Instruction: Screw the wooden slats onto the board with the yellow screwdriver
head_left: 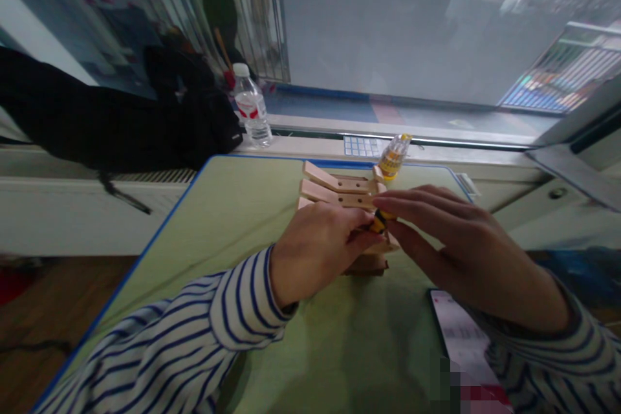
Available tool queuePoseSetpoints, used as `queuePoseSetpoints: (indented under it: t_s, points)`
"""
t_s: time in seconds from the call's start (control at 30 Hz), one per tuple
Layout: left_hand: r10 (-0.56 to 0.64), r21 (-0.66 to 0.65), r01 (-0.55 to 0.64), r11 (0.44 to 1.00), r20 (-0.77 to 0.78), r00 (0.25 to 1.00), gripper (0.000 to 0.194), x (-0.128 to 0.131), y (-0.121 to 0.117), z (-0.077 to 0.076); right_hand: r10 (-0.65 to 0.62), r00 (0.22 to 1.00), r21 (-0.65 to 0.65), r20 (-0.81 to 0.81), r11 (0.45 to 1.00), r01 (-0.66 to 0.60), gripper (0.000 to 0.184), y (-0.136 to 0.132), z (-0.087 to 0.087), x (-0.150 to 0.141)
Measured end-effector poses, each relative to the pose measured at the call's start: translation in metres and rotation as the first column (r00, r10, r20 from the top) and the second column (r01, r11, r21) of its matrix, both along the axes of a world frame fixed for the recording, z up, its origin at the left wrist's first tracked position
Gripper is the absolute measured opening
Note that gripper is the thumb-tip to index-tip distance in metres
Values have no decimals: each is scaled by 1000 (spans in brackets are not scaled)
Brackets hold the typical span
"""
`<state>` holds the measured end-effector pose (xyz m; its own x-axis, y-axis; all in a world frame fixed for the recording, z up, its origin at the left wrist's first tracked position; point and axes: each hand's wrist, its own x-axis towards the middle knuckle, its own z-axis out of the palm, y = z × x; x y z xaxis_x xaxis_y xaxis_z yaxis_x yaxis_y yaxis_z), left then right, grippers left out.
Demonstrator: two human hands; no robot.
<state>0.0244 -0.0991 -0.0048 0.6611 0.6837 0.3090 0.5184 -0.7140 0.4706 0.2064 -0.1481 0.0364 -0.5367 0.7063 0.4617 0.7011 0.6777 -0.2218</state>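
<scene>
A small yellow-and-black screwdriver [380,221] lies between my two hands, over a small light-wood assembly [356,199] on the table. My right hand [451,233] pinches its rear end between thumb and fingers. From the other side, the closed thumb and forefinger of my left hand [320,249] meet its front part. The tip is hidden behind my left fingers. Slanted wooden slats with dark holes stick out to the left of the assembly. Its near side is partly covered by my left hand.
On the pale green table [233,207], a clear yellow-capped container [394,155] stands behind the assembly, and a phone [460,336] lies by my right forearm. A water bottle [252,107] and dark clothing [121,123] are on the windowsill. Beyond the glass stands a person [218,6].
</scene>
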Motion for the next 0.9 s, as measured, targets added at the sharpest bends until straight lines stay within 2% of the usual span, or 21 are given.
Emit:
queuePoseSetpoints:
  t_s: [0.17,0.67,0.9]
  points:
    - [-9,23,9,1000,-8,1000,24,1,1,-3,-5,1000,37,10,999,5,28,3,-2,2]
    - [-75,-30,75,997,-2,997,23,1,1,2,-38,999,79,6,996,37,20,6,-4,5]
    - [-41,3,41,999,15,999,23,1,0,1,-24,1000,97,15,995,23,19,6,-2,1]
